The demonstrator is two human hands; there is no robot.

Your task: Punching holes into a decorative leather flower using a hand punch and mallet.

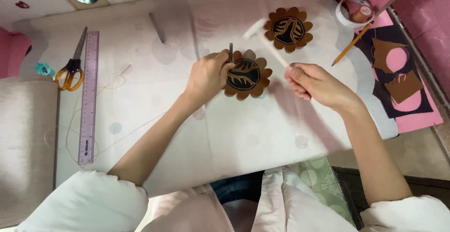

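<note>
At frame centre, the left hand (208,76) pinches a metal punch (230,53) upright on a brown flower-shaped leather piece (247,75); the right hand (313,85) grips a blurred white mallet (265,42).

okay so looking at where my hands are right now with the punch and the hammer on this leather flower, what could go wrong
The left hand pinches the thin metal punch upright on the edge of the brown flower piece, fingers close to its top. The right hand holds the white hammer, blurred in motion. A glancing blow could strike the fingertips. The punch sits near a scalloped edge, so it might slip off or tear it. The second flower lies under the hammer's path and could get dented.
</note>
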